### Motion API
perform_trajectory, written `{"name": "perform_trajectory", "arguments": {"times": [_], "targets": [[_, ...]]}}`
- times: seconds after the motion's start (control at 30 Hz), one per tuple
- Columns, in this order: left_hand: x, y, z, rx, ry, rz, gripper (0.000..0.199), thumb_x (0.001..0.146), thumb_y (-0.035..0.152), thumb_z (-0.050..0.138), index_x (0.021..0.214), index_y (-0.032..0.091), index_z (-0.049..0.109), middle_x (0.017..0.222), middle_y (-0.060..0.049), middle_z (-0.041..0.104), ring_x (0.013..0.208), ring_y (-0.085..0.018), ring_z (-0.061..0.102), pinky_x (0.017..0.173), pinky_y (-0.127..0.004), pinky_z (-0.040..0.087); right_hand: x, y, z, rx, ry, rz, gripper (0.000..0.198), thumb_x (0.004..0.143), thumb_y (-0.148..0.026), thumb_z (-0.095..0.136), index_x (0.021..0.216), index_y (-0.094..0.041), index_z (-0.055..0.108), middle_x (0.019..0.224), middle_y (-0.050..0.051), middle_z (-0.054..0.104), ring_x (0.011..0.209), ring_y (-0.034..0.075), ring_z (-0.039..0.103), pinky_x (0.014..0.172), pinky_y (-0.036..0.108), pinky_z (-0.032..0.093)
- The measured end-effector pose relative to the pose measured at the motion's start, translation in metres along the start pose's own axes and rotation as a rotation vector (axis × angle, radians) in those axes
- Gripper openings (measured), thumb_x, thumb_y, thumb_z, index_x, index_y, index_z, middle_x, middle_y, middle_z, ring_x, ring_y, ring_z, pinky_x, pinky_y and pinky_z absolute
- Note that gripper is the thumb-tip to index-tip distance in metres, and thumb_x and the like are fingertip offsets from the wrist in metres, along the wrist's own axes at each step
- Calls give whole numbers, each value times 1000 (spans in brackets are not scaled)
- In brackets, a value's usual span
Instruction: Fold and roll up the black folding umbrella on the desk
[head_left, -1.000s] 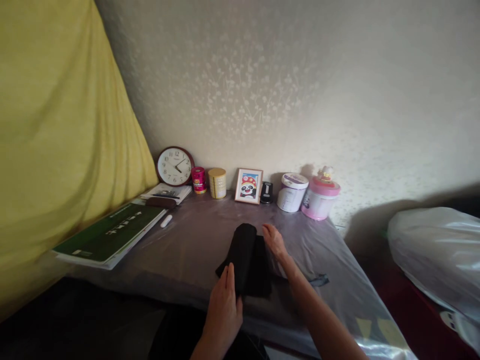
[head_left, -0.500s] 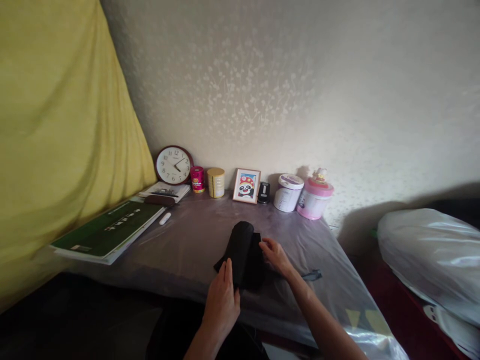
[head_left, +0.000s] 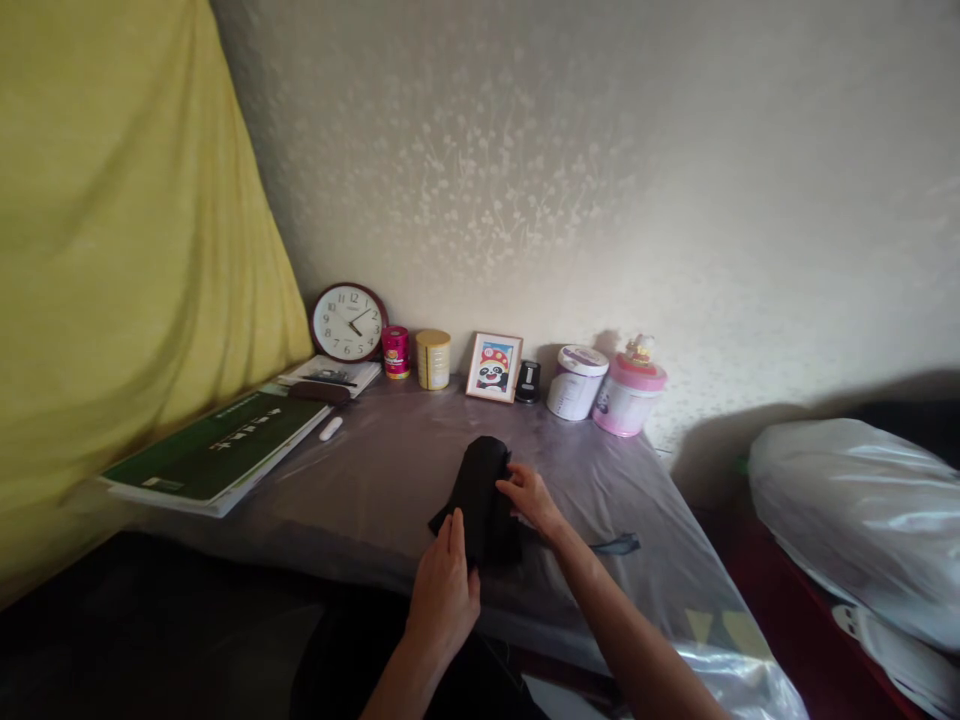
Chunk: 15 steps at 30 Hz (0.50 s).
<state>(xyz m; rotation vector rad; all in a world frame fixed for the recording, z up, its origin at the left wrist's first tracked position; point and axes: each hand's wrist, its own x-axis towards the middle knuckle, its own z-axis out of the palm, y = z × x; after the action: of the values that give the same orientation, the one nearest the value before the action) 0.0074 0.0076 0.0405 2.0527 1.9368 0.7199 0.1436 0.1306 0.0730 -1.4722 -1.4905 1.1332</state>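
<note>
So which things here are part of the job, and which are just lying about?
Seemingly in the job: black bundle, left hand and right hand at it.

Apparently just lying about: clock, pink tin, yellow tin, panda picture, white tub, pink-lidded tub, green book.

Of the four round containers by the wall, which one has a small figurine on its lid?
The pink-lidded tub, at the right end of the row, beside the white tub. Only this one carries the figurine.

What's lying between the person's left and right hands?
In the head camera's view, a black roll, perhaps of cloth, lies between the left hand and the right hand; both seem to touch it.
</note>
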Motion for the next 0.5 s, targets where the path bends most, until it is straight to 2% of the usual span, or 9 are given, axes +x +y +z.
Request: {"name": "perform_trajectory", "arguments": {"times": [0.33,0.5], "targets": [[1,-1,-1,-1,-3,-28,68,75,12,39,138,3,16,139,-20,36,128,-24,38,103,-35,35,-3,-5,14,80,-66,15,29,75,-19,55,104,-17,58,64,-3,59,52,9,59,45,21,53],[1,1,-3,40,-39,-24,68,75,10,39,138,0,15,141,-21,33,129,-25,36,104,-36,34,0,2,15,49,-17,8,30,77,-20,49,105,-16,57,69,-1,61,54,11,61,49,27,54]]}}
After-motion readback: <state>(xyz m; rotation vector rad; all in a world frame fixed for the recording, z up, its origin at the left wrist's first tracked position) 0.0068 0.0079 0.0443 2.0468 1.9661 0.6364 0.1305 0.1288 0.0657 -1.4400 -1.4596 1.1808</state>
